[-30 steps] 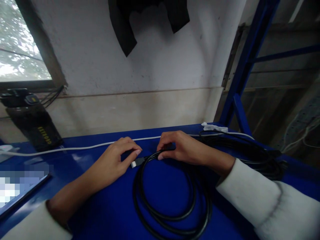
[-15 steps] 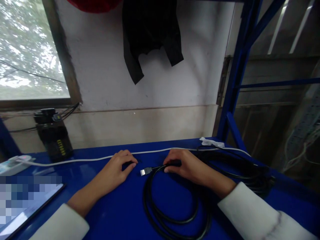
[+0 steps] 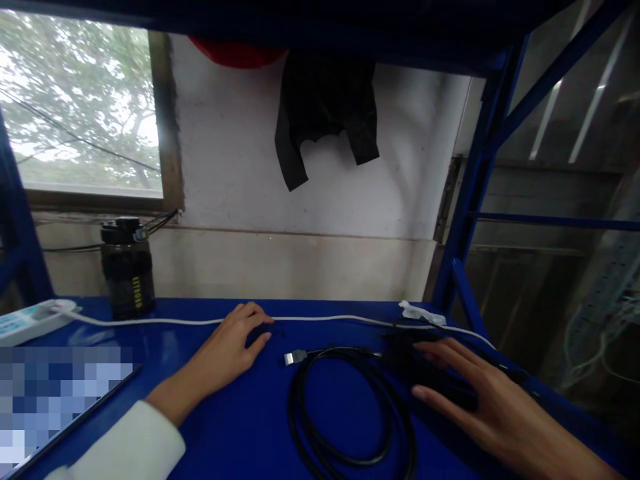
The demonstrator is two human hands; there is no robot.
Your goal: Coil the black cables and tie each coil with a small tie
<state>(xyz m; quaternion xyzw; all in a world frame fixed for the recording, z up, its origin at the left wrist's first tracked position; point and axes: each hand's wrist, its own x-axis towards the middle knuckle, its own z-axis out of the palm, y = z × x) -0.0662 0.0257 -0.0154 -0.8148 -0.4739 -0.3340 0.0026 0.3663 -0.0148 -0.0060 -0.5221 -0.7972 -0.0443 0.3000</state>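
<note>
Dark bottle [image 3: 127, 273]: yellow vertical lettering [image 3: 135, 292], perhaps "EXTROBO", blurred.

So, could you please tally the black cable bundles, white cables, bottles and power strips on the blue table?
Black cable bundles: 2, one near the right hand
White cables: 1
Bottles: 1
Power strips: 1
Total: 5

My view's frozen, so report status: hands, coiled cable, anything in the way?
Left hand empty, fingers apart, near white cord. Right hand open over black cable pile, contact unclear. Coiled cable unheld between them. Cord runs behind it, not across.
</note>
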